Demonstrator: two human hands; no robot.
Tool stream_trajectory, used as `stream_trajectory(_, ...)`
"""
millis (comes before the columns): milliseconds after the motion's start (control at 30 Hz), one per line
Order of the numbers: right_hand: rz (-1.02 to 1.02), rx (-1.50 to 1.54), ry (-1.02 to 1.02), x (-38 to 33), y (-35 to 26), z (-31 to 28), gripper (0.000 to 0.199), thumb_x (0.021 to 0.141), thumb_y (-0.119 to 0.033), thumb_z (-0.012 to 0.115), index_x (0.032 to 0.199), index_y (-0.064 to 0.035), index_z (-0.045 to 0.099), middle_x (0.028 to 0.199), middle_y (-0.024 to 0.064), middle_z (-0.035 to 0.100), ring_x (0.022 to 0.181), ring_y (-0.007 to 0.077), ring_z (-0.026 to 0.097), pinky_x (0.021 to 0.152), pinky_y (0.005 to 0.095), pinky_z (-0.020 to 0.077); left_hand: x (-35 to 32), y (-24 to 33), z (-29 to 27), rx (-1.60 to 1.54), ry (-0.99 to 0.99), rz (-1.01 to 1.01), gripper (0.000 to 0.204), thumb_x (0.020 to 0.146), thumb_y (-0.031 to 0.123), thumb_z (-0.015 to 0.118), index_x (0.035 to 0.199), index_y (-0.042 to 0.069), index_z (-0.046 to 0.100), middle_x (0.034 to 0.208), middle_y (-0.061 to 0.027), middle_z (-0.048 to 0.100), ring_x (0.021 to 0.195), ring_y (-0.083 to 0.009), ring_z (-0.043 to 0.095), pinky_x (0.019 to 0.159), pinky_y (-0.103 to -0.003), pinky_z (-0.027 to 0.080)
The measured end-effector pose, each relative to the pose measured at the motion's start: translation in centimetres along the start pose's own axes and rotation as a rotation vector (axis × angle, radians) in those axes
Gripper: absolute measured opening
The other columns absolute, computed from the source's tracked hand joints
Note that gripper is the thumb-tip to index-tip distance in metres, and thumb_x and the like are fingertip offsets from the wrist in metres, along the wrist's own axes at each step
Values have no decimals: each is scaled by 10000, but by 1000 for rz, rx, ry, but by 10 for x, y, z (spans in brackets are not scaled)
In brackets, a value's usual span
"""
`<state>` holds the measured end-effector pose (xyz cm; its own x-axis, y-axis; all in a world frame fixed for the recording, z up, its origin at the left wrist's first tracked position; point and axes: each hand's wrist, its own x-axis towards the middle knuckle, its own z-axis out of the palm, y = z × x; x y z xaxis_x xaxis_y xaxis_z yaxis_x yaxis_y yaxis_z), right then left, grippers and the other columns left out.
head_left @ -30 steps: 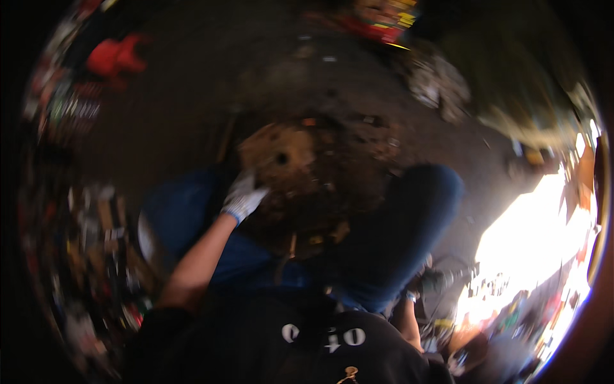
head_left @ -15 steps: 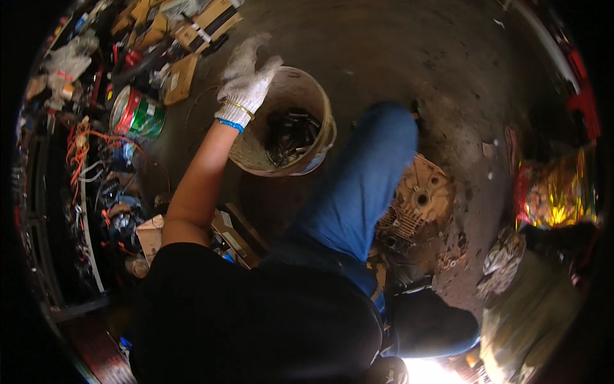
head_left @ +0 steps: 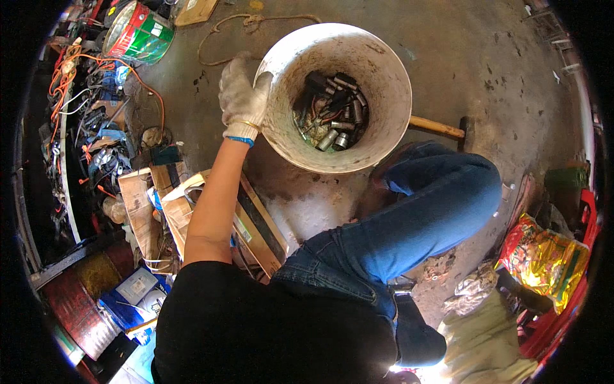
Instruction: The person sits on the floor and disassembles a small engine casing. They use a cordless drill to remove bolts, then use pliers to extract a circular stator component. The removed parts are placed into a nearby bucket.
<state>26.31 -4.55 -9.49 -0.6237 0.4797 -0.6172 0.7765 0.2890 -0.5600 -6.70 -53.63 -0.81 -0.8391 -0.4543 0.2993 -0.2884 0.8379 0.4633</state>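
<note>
My left hand point(head_left: 244, 96), in a whitish knit glove, holds the left rim of a dirty white bucket point(head_left: 390, 83), with the thumb at the rim and the fingers along the outside. The bucket's mouth faces up toward me. Several metal sockets and dark cylindrical parts point(head_left: 342, 115) lie at its bottom. To the right of the bucket is a hammer point(head_left: 441, 128) with a wooden handle; part of the handle is hidden by the bucket. My right hand is out of view.
Cardboard pieces point(head_left: 262, 224) lie left of my bent leg. A red-and-green can point(head_left: 142, 33), orange cable point(head_left: 144, 77) and tangled clutter line the left side. Rope point(head_left: 220, 25) lies on the floor beyond my left hand. A shiny gold-red packet point(head_left: 543, 259) is at the right.
The view has shifted, and the bucket appears larger and more face-on. My left hand has gone from spread fingers by the rim to gripping it. The hammer now shows; the metal casing is hidden.
</note>
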Motion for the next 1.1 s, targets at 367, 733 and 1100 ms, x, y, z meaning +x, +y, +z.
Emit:
stream_trajectory(367, -26, -18, -89, 27, -31, 6, 470, 925, -260, 639, 1309, -11, 532, 1264, 155, 618, 1186, 293, 563, 1063, 394, 413, 43, 60, 16, -101, -346, 483, 327, 896, 282, 660, 1176, 113, 641, 1144, -126, 679, 1099, -327, 626, 947, -414, 491)
stream_trajectory(733, 63, 35, -80, 31, -25, -6, 473, 932, -237, 625, 1328, -3, 518, 1270, 158, 617, 1189, 286, 566, 1066, 391, 415, 6, 10, 211, 361, -1143, 12, 386, 830, 226, 547, 1128, 44, 711, 1205, -235, 643, 1155, -388, 616, 956, -453, 506)
stream_trajectory(1100, 264, 47, -79, 28, -17, -18, 476, 939, -214, 612, 1347, 5, 504, 1275, 161, 617, 1191, 279, 569, 1069, 387, 417, -41, -26, 271, 780, -942, -130, 348, 875, 305, 541, 1056, 105, 761, 1160, -166, 699, 1094, -322, 678, 918, -406, 534)
